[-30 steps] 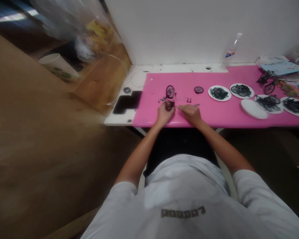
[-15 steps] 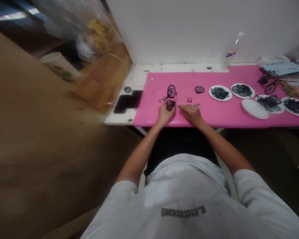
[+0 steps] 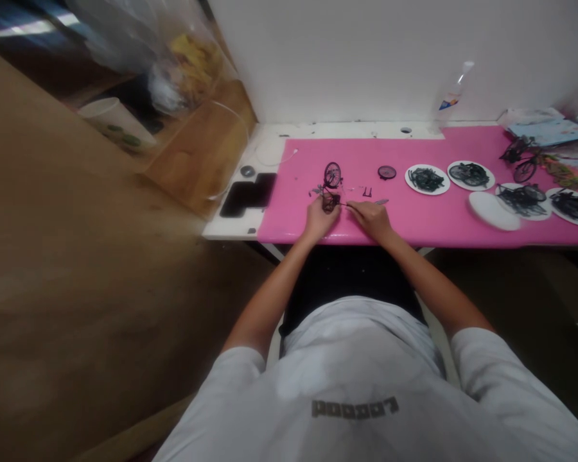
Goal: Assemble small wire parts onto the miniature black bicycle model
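My left hand (image 3: 319, 220) is closed on a small black model bicycle (image 3: 328, 200), low on the pink mat (image 3: 313, 154). The bicycle's spoked wheel (image 3: 332, 174) points away from me. Just to the right, my right hand (image 3: 372, 219) pinches a thin dark tool, whose tip meets the bicycle's near end. A loose black wheel (image 3: 386, 172) lies flat further right. Between it and the hands sits a small dark U-shaped part (image 3: 367, 192). A small grey piece (image 3: 381, 202) rests beside my right hand.
White plates of black parts (image 3: 427, 179) stand to the right, with a white lid or plate (image 3: 494, 212) overlapping one. Another black model bicycle (image 3: 525, 168) is at the far right. A clear bottle (image 3: 455, 90) stands behind. Dark phone-like slabs (image 3: 248, 195) lie at left.
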The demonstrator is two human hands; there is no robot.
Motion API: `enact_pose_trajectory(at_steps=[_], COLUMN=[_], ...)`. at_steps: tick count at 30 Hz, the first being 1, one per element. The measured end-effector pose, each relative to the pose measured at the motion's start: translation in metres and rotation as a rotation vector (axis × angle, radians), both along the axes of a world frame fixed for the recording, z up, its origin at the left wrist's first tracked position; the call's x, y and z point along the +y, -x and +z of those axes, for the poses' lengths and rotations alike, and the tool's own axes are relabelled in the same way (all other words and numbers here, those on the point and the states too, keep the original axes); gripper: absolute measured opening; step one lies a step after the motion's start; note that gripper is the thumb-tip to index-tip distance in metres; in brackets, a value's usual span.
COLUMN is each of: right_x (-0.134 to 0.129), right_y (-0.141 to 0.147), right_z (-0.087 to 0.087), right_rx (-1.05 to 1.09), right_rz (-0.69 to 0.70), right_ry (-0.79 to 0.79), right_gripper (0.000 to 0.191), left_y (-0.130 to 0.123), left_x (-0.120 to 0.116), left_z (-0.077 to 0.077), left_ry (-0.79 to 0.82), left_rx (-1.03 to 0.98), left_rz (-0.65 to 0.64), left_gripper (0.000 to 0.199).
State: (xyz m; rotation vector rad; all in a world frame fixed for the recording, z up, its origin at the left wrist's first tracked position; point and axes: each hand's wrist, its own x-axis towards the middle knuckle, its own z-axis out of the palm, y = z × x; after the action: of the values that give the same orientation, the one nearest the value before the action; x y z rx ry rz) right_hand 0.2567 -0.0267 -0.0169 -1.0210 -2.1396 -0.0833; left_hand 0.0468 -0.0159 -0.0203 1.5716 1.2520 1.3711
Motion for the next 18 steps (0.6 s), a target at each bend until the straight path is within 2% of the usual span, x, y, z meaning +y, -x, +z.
enact_pose_trajectory(at_steps=[6, 13, 16, 18], right_x=[-0.002, 0.002, 0.0, -0.002], right_y=[0.001, 0.002, 0.004, 0.006], right_z=[0.004, 0.002, 0.006, 0.01], right_rx=[-0.02, -0.09, -0.143, -0.148], right_rz=[-0.062, -0.151, -0.18, -0.189], right_ry=[0.028, 0.02, 0.097, 0.149], right_gripper=[0.042, 0.063, 0.063, 0.056], left_y=[0.0, -0.001, -0.001, -0.002], left_x=[-0.001, -0.009, -0.009, -0.009], left_z=[-0.002, 0.007, 0.008, 0.008], left_ry=[-0.021, -0.06, -0.06, -0.059], left_rx=[0.045, 0.145, 0.149, 0.13], left_rz=[-0.005, -0.028, -0.018, -0.025], left_gripper=[0.036, 0.04, 0.04, 0.04])
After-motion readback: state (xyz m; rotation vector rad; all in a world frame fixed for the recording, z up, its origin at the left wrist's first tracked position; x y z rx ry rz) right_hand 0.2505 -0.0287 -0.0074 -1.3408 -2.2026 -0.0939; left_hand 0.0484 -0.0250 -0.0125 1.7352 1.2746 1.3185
